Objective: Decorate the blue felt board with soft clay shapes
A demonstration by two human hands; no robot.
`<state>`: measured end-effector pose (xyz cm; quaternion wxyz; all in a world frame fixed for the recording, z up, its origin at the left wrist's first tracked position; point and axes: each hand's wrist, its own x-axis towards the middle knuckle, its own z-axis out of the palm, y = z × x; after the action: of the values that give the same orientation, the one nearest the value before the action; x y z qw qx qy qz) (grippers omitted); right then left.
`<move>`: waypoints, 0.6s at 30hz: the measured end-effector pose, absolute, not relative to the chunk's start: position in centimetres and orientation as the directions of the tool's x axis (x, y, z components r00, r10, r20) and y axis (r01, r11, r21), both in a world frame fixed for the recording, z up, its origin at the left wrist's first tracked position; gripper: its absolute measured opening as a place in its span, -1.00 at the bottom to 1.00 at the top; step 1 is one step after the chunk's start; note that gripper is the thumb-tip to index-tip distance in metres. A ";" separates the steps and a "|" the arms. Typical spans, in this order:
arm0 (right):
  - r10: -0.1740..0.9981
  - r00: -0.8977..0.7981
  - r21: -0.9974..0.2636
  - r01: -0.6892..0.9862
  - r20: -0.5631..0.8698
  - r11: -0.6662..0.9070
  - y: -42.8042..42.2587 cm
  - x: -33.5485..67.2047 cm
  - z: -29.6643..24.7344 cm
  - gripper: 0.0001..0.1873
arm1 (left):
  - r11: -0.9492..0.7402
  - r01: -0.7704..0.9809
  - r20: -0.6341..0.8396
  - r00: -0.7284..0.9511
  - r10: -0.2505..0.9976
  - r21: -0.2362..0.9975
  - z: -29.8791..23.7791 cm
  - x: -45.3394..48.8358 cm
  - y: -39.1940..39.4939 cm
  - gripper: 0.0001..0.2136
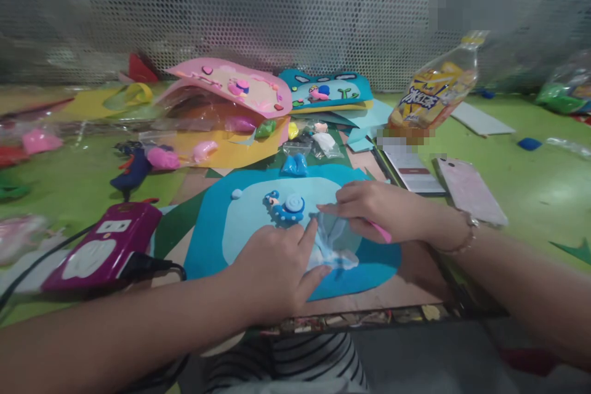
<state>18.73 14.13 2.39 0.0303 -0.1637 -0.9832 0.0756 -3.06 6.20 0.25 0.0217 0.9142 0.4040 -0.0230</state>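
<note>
A blue clay snail with a spiral shell lies on a light-blue oval glued on a darker blue paper sheet. My left hand rests on the lower part of this sheet, thumb and index finger apart. Beside those fingers is a small crumpled clear plastic bag with pale material in it. My right hand is over the bag's upper edge, index finger stretched toward my left one. A pink tool, only its end showing, sticks out from under its curled fingers. A pale-blue clay lump sits at the sheet's upper left.
Bagged blue clay lies just beyond the sheet. Two decorated clay pictures, one pink and one blue, stand farther back. A drink bottle and phones are right; a purple power strip with cables is left.
</note>
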 end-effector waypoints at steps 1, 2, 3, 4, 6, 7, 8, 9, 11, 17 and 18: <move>0.311 -0.950 -0.139 0.306 0.009 0.942 14.0 18.7 2.3 -0.58 | -0.673 0.740 -0.061 0.672 0.738 0.019 0.2 -3.0 6.2 -0.43; 0.303 -0.953 -0.118 0.303 -0.016 0.946 13.9 18.6 2.2 -0.58 | -0.673 0.740 -0.062 0.672 0.738 0.015 0.2 -3.0 6.2 -0.43; 0.303 -0.952 -0.092 0.305 -0.037 0.948 13.8 18.6 2.1 -0.57 | -0.675 0.738 -0.061 0.674 0.736 0.009 0.1 -3.0 6.3 -0.43; 0.309 -0.949 -0.066 0.312 -0.054 0.948 13.7 18.5 2.1 -0.56 | -0.680 0.733 -0.059 0.679 0.732 0.003 0.1 -3.0 6.3 -0.42; 0.329 -0.942 -0.031 0.331 -0.074 0.943 13.6 18.5 2.0 -0.53 | -0.696 0.718 -0.058 0.695 0.717 -0.010 0.0 -3.1 6.3 -0.42; 0.339 -0.937 -0.022 0.342 -0.078 0.939 13.6 18.5 2.0 -0.52 | -0.706 0.708 -0.059 0.705 0.707 -0.014 0.0 -3.2 6.3 -0.41; 0.349 -0.933 -0.017 0.352 -0.082 0.936 13.6 18.5 2.1 -0.52 | -0.715 0.699 -0.059 0.713 0.698 -0.016 0.0 -3.2 6.3 -0.41; 0.359 -0.930 -0.017 0.361 -0.085 0.932 13.6 18.5 2.2 -0.51 | -0.722 0.692 -0.057 0.720 0.692 -0.018 -0.1 -3.3 6.3 -0.41; 0.374 -0.923 -0.028 0.378 -0.093 0.926 13.7 18.5 2.3 -0.51 | -0.729 0.684 -0.051 0.728 0.684 -0.019 -0.1 -3.4 6.3 -0.41; 0.383 -0.920 -0.098 0.390 -0.084 0.916 13.9 18.5 2.5 -0.54 | -0.720 0.694 -0.042 0.719 0.694 -0.006 0.0 -3.4 6.4 -0.43; 0.381 -0.921 -0.114 0.388 -0.081 0.915 13.9 18.6 2.5 -0.55 | -0.718 0.696 -0.042 0.717 0.696 -0.006 0.0 -3.3 6.5 -0.44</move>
<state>18.61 13.90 2.54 -0.0286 -0.1964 -0.9780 0.0641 -3.34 6.48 0.00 0.0052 0.9265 0.3757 -0.0205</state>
